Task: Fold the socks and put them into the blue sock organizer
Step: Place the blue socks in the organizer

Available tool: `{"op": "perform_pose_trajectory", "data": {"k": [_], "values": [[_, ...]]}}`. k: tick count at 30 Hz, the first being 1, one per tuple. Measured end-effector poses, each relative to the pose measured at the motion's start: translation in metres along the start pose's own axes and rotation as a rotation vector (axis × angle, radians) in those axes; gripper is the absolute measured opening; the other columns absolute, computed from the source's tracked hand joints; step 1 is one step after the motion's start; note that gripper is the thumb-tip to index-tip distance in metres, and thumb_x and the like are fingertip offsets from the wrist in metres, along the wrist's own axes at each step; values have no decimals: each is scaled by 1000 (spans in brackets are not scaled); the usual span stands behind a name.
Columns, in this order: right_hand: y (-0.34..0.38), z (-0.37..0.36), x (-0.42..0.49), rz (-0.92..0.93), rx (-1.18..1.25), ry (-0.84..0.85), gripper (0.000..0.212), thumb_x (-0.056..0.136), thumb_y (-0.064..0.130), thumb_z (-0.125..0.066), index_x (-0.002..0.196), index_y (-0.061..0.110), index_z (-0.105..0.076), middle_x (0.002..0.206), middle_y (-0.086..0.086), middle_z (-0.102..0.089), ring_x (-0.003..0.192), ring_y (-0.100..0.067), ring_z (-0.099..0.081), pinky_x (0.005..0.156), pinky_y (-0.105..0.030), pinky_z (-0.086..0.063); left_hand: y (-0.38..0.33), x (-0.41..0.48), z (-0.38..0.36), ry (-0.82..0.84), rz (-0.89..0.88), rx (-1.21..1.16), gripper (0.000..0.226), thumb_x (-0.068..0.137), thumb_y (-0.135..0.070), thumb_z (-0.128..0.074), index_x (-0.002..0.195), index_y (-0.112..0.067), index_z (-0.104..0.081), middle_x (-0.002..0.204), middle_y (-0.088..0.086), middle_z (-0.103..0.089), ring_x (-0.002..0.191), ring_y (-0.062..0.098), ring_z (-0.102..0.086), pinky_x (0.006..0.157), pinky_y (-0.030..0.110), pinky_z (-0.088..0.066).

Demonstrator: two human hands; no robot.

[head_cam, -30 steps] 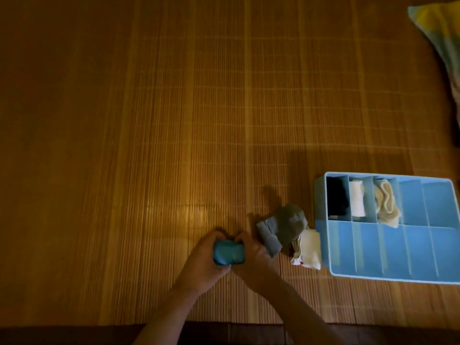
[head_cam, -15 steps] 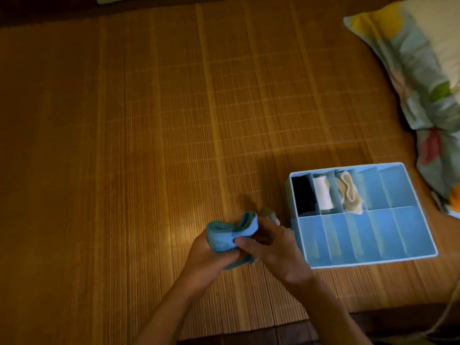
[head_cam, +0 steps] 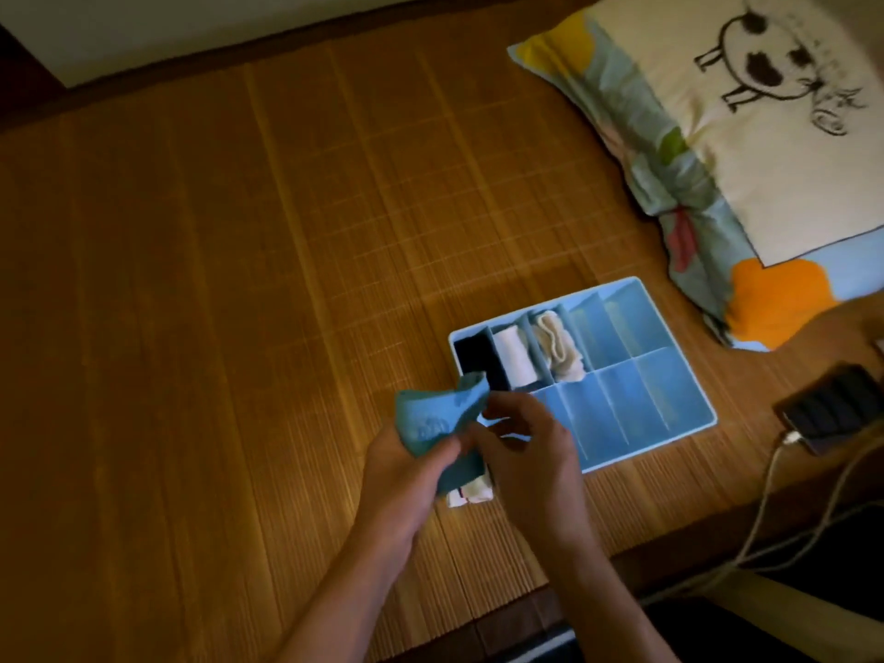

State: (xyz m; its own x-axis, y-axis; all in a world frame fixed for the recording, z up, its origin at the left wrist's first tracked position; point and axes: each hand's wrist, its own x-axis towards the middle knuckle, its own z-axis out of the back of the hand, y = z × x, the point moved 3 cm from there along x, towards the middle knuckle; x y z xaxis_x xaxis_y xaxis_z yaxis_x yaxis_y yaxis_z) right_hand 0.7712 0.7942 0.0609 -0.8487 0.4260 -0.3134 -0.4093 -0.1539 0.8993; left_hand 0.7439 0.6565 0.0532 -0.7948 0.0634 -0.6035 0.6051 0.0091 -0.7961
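Two hands grip the blue sock (head_cam: 430, 418), left hand (head_cam: 406, 476) curled round it and right hand (head_cam: 531, 461) pinching its right edge, above the bamboo mat (head_cam: 215, 303) at the blue sock organizer (head_cam: 660, 390) near-left corner, long axis near-to-far, upper end tipped far-right, mat stretching left.

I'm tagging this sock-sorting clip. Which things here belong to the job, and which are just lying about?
Job: blue sock, held by left hand and right hand; blue organizer holding black sock, white sock, cream sock; loose white sock on the bamboo mat.

Lying about: pillow; phone with cable.
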Motion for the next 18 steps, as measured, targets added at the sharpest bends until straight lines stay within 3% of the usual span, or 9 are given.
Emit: {"op": "perform_pose_trajectory", "data": {"k": [1,2,5,7,9,11,13,15,18], "values": [[4,3,-7,19,12,2,6,94,28,-71,96,33,-68,86,17,-73,81,-1,-70,68,-23,-57,-4,-1,-11,-15,-38,34,20,88,-5,-76,104,-16,-73,91,3,-80,81,16,-77,64,25,-60],[10,5,-13,28,31,19,8,97,37,-64,98,31,-69,87,13,-74,83,-3,-71,70,-28,-58,-7,-3,-21,-28,-80,65,13,89,-7,-76,96,-18,-74,84,-1,-80,74,11,-76,59,20,-57],[19,11,-22,-26,74,97,31,96,56,-57,116,34,-65,95,16,-75,93,4,-70,78,-21,-57,-11,-8,-47,-12,-222,292,11,99,-16,-62,97,-12,-72,73,-4,-73,66,-4,-69,56,11,-52],[20,24,-20,-86,46,71,29,91,53,-65,111,32,-65,90,16,-75,88,8,-69,74,-15,-55,-9,-8,-63,76,-219,401,24,105,-11,-48,116,-1,-67,76,-11,-68,68,-10,-66,60,6,-51],[15,44,-12,-144,33,72,26,86,46,-73,102,26,-67,83,11,-75,79,4,-70,67,-18,-55,-11,-5,-79,234,-172,327,25,103,6,-51,125,4,-62,81,-10,-75,76,-6,-71,64,9,-53],[11,65,-4,-174,39,108,28,83,42,-79,99,21,-69,80,9,-75,74,1,-71,61,-17,-55,-14,-6,-93,434,-140,250,41,96,16,-54,132,-4,-57,96,-7,-79,91,4,-74,72,17,-58],[11,84,2,-150,15,119,25,81,41,-81,94,23,-70,78,12,-75,71,1,-71,57,-15,-54,-12,-5,-103,563,-105,318,62,89,23,-60,135,-18,-55,108,-9,-78,102,7,-73,77,22,-60],[9,98,7,-97,-31,75,24,79,41,-81,86,22,-69,75,8,-74,66,-5,-70,54,-23,-55,-8,-2,-114,582,-81,382,73,85,25,-60,130,-32,-56,112,-13,-77,107,4,-72,78,23,-60],[-3,111,17,-79,-79,6,27,79,38,-79,72,17,-64,63,-3,-68,53,-13,-63,50,-35,-51,-9,-4,-133,544,-15,364,76,86,23,-60,138,-32,-52,117,-8,-73,102,-2,-71,72,20,-60]]}}
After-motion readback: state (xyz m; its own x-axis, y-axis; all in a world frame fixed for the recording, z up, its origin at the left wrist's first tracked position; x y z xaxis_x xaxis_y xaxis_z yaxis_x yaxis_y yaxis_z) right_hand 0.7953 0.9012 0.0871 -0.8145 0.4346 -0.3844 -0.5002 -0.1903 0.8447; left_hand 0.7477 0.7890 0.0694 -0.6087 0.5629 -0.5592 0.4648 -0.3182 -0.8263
